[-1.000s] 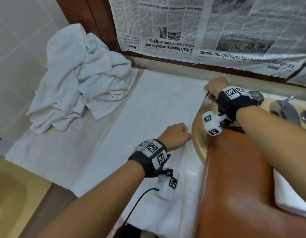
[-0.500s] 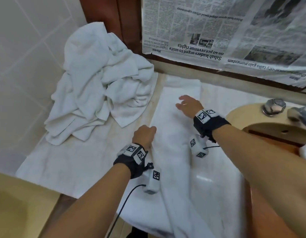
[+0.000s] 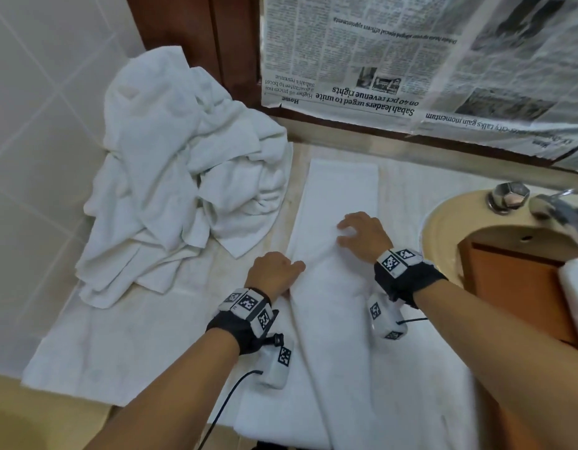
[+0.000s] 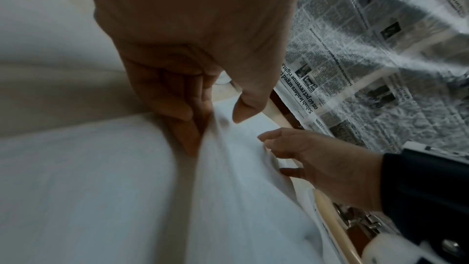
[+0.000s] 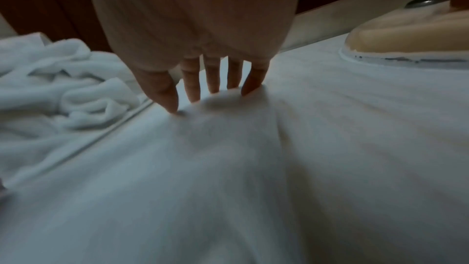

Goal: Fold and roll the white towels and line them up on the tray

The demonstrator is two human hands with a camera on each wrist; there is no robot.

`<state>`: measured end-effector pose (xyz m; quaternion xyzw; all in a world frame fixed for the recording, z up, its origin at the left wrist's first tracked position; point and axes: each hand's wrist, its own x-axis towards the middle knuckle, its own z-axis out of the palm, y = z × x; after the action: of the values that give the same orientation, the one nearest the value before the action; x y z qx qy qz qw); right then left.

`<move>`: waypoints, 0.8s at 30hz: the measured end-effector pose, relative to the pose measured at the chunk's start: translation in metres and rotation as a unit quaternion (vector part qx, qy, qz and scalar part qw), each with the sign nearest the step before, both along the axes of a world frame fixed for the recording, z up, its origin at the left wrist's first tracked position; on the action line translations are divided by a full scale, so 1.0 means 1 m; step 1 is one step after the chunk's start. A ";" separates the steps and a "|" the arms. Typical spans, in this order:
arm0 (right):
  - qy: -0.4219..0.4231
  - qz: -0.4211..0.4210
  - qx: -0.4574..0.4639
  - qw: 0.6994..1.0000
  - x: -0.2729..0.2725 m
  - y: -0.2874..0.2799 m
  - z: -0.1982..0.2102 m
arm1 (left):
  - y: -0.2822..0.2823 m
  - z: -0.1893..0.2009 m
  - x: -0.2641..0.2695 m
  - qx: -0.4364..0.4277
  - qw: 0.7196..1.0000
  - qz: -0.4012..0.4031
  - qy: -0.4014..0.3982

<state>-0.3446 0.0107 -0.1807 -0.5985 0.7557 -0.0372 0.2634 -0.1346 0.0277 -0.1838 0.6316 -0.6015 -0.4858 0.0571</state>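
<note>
White folded towel (image 3: 333, 254) lengthwise at centre frame, on counter. Left hand (image 3: 274, 274) pinching its left edge, fingers curled; right hand (image 3: 362, 235) pressing flat on it, fingers spread. Crumpled towel pile (image 3: 183, 196) upper left.

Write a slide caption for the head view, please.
Left hand pinches the folded white towel strip; right hand presses it flat.
</note>
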 end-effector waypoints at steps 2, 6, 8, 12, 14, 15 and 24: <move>-0.025 -0.023 -0.015 0.999 -0.009 -0.017 0.011 | -0.015 0.002 -0.006 -0.007 1.000 -0.005 0.015; -0.045 -0.067 -0.093 0.992 -0.035 -0.062 0.024 | -0.045 0.004 -0.014 -0.030 0.999 -0.001 0.032; -0.011 -0.059 -0.115 0.992 -0.046 -0.087 0.023 | -0.057 0.003 -0.019 -0.030 0.999 0.007 0.037; 0.065 -0.031 -0.116 0.991 -0.061 -0.123 0.014 | -0.073 0.000 -0.027 -0.035 0.999 0.025 0.027; 0.086 -0.031 -0.096 0.991 -0.065 -0.132 0.007 | -0.078 -0.003 -0.029 -0.047 0.998 0.016 0.022; 0.096 -0.033 -0.088 0.991 -0.066 -0.135 0.004 | -0.080 -0.005 -0.029 -0.052 0.998 0.012 0.018; 0.117 -0.077 -0.043 0.989 -0.076 -0.153 -0.009 | -0.086 -0.013 -0.030 -0.088 0.996 -0.010 -0.018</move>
<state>-0.4206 -0.1425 -0.1895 -0.5495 0.8228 -0.0192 0.1436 -0.1651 -0.0579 -0.1966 0.6266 -0.6491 -0.4203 0.0972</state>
